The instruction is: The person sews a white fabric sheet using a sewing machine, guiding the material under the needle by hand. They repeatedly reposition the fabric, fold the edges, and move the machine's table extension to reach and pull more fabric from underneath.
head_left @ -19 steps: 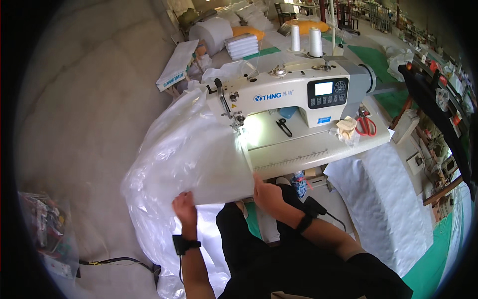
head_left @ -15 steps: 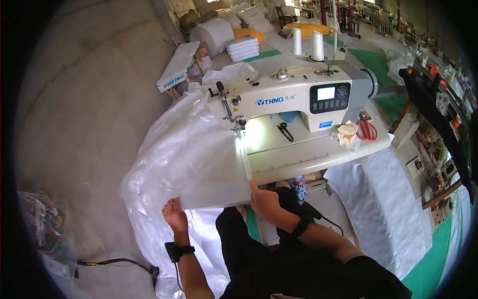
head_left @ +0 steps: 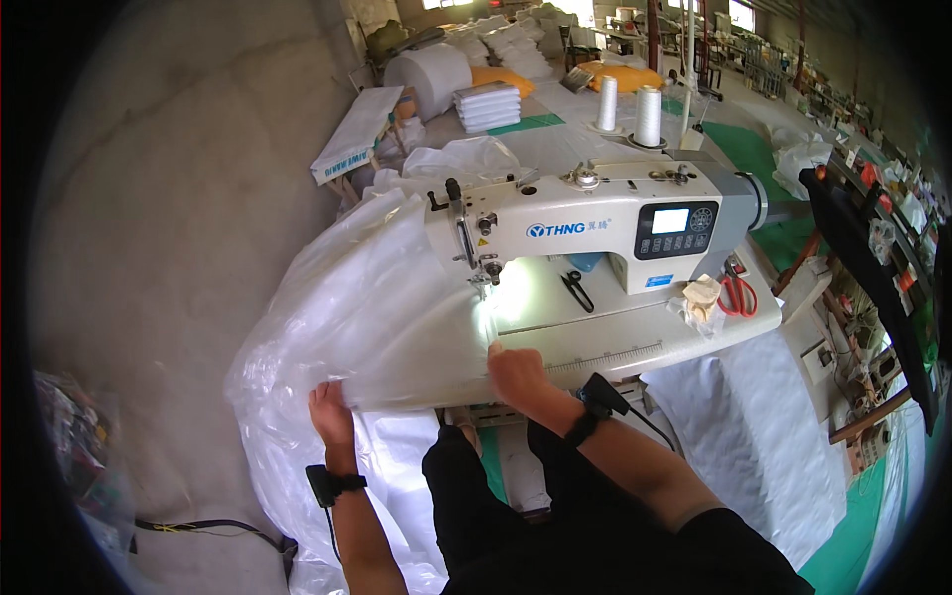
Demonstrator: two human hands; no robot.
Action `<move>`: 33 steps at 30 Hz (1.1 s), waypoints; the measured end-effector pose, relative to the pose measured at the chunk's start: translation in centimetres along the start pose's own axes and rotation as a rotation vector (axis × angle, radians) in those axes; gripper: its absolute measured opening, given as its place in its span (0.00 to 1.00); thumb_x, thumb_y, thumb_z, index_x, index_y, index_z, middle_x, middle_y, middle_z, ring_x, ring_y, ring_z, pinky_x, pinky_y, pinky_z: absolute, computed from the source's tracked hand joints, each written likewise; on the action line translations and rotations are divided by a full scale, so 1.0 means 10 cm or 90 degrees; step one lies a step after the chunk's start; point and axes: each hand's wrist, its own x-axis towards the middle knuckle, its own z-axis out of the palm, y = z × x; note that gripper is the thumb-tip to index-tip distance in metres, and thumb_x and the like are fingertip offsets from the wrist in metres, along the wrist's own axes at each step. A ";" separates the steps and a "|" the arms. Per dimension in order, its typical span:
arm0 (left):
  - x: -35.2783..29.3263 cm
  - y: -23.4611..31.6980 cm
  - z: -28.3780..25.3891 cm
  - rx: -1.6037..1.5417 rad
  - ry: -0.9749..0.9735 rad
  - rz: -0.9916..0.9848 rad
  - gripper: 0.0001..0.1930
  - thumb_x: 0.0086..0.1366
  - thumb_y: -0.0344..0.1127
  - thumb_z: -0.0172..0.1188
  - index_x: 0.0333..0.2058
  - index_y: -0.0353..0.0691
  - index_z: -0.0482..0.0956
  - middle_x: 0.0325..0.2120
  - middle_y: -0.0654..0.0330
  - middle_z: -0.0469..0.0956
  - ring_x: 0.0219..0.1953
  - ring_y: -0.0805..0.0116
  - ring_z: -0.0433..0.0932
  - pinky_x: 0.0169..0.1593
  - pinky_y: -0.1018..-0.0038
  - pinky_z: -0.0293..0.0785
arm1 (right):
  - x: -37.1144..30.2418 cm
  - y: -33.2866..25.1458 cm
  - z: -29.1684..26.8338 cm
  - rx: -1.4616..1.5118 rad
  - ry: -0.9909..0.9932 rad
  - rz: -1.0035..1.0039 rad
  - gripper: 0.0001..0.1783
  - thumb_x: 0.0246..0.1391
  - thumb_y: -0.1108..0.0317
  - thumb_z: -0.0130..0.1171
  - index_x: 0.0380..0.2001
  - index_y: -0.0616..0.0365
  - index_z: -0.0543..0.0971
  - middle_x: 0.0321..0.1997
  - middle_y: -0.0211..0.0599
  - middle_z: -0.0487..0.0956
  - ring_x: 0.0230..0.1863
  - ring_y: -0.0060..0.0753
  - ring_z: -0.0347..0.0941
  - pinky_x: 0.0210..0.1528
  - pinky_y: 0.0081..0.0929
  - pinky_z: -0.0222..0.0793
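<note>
A large, translucent white plastic sheet (head_left: 397, 317) runs under the needle of a white sewing machine (head_left: 595, 223) and drapes off the table's left side. My left hand (head_left: 330, 415) is closed on the sheet's near edge, at its left part. Close to the front of the needle, my right hand (head_left: 516, 377) pinches the sheet's right edge, its fingertips partly hidden. The machine's lamp lights the seam area brightly. Black thread snips (head_left: 577, 292) lie on the machine bed (head_left: 555, 332), right of the needle.
Red-handled scissors (head_left: 737, 296) and a crumpled beige wad (head_left: 700, 295) lie at the bed's right. Two white thread cones (head_left: 647, 117) stand behind the machine. White quilted-looking material (head_left: 744, 426) hangs below the table at right. A dark cable (head_left: 213, 522) crosses the floor at left.
My right hand has moved forward with the sheet's edge, closer to the needle. My left hand has shifted slightly forward and left. The whole view has tilted, so the machine sits lower.
</note>
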 end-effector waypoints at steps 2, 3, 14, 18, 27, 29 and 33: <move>0.09 -0.03 0.07 -0.010 -0.006 -0.020 0.12 0.48 0.23 0.51 0.32 0.40 0.78 0.31 0.57 0.75 0.34 0.53 0.72 0.38 0.63 0.70 | 0.13 0.03 0.04 -0.007 0.017 -0.009 0.08 0.44 0.70 0.52 0.28 0.64 0.71 0.17 0.39 0.77 0.20 0.41 0.76 0.21 0.34 0.69; 0.14 -0.04 0.11 -0.023 -0.035 -0.045 0.12 0.47 0.23 0.51 0.32 0.40 0.77 0.30 0.57 0.75 0.34 0.53 0.72 0.37 0.63 0.70 | 0.18 0.04 0.07 -0.006 0.015 -0.023 0.08 0.44 0.70 0.52 0.28 0.64 0.71 0.17 0.39 0.77 0.20 0.41 0.76 0.21 0.34 0.69; 0.62 0.00 0.50 0.011 -0.010 -0.090 0.11 0.48 0.23 0.50 0.31 0.41 0.77 0.29 0.57 0.74 0.33 0.53 0.72 0.35 0.62 0.71 | 0.57 0.16 0.18 -0.090 -0.024 -0.010 0.15 0.48 0.71 0.49 0.40 0.65 0.73 0.21 0.38 0.79 0.23 0.36 0.78 0.22 0.32 0.70; 0.81 -0.04 0.71 0.013 0.008 -0.074 0.10 0.49 0.23 0.49 0.29 0.41 0.77 0.28 0.56 0.74 0.33 0.52 0.73 0.35 0.61 0.71 | 0.63 0.16 0.15 -0.087 -0.051 -0.014 0.20 0.49 0.70 0.50 0.46 0.68 0.71 0.24 0.36 0.80 0.27 0.35 0.79 0.24 0.31 0.71; 0.83 -0.21 0.50 0.026 -0.010 -0.119 0.12 0.50 0.24 0.51 0.34 0.43 0.77 0.28 0.58 0.77 0.35 0.54 0.75 0.35 0.61 0.70 | 0.24 0.08 -0.04 0.441 -0.054 0.086 0.13 0.56 0.63 0.46 0.33 0.60 0.75 0.22 0.41 0.79 0.24 0.34 0.77 0.24 0.32 0.70; 0.62 -0.20 0.26 0.056 0.014 -0.089 0.14 0.48 0.22 0.51 0.35 0.43 0.77 0.29 0.58 0.78 0.31 0.53 0.76 0.35 0.60 0.71 | -0.03 0.02 -0.09 0.725 -0.242 0.165 0.16 0.59 0.57 0.47 0.32 0.60 0.76 0.20 0.36 0.77 0.21 0.25 0.75 0.22 0.25 0.69; 0.06 0.09 -0.19 -0.048 0.021 0.028 0.17 0.44 0.19 0.49 0.34 0.39 0.77 0.25 0.52 0.78 0.25 0.52 0.77 0.29 0.62 0.73 | -0.56 -0.31 -0.16 0.903 -0.453 0.182 0.18 0.61 0.55 0.45 0.37 0.58 0.77 0.27 0.34 0.79 0.26 0.24 0.76 0.26 0.23 0.70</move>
